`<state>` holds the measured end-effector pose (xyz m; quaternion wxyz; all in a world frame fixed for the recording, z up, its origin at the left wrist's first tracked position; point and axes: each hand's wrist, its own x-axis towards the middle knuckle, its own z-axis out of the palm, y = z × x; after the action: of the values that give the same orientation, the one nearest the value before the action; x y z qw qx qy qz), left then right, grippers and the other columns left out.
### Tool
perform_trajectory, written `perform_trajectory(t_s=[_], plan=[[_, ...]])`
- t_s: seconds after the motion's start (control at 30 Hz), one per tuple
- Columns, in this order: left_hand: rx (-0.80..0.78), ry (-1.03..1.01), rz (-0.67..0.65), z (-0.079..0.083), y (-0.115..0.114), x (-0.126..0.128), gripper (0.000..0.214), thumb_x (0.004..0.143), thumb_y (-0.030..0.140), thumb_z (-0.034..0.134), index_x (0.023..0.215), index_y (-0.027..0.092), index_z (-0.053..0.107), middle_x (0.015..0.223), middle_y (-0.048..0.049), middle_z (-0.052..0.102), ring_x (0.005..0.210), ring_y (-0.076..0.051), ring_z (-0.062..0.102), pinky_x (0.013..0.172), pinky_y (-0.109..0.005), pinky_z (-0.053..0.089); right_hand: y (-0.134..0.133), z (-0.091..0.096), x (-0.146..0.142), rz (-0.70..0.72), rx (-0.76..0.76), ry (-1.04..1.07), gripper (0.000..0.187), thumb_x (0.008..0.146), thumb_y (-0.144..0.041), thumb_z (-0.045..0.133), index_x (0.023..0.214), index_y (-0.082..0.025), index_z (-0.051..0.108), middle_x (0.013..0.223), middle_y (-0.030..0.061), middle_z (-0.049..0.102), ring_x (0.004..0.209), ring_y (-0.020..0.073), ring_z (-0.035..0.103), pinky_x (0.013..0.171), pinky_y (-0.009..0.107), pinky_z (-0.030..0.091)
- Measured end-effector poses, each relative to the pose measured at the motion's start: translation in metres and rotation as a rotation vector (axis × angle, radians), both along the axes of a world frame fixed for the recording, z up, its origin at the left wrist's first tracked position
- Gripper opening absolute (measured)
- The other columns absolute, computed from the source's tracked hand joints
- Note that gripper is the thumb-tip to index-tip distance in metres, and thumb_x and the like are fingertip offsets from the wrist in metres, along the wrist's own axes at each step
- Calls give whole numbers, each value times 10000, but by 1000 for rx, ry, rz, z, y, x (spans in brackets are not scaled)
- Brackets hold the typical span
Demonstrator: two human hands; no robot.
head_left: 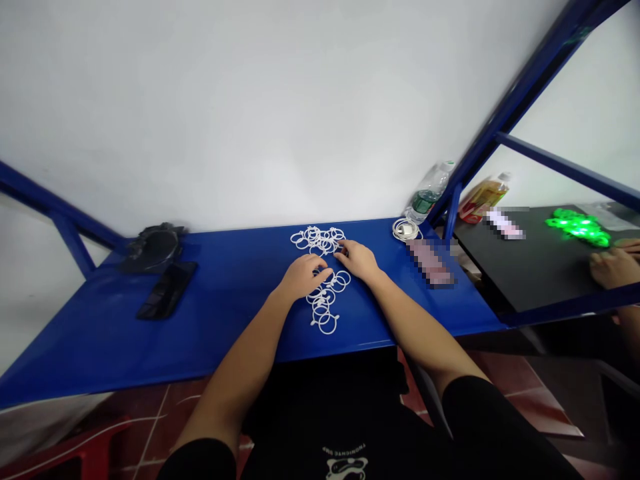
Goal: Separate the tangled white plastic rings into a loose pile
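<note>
Thin white rings with small knobs lie in two loose groups on the blue table. My left hand (304,275) is curled at the top of the near group of rings (323,303), its thumb and finger closed around part of a white ring; the fingertips are partly hidden. At the right edge of the far group of rings (315,239) is my right hand (359,260). Its fingers are bent, with a gap between thumb and forefinger, and they touch or nearly touch the rings.
On the left of the blue table (225,307) lie a black phone (167,291) and a black bundle (154,247). To the right are a coiled white cable (406,230), a water bottle (429,193) and a blurred-out item (431,262). Another person's hand (617,267) rests near green lights (580,227).
</note>
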<state>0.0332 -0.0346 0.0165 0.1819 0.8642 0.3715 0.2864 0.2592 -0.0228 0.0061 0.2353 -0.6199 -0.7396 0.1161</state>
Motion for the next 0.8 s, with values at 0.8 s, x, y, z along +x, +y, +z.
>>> perform_trajectory(t_s=[0.8], plan=[[-41,-96,27,-5,-1,4,144,947,325,684,1011,215,752,935,-30,744,898,-194,696,875,-362,558,-8,19,0,-98,-118,-156,186,946,-291,606,1045,-238,753,1046,55,793,955,220,710,779,270,481]])
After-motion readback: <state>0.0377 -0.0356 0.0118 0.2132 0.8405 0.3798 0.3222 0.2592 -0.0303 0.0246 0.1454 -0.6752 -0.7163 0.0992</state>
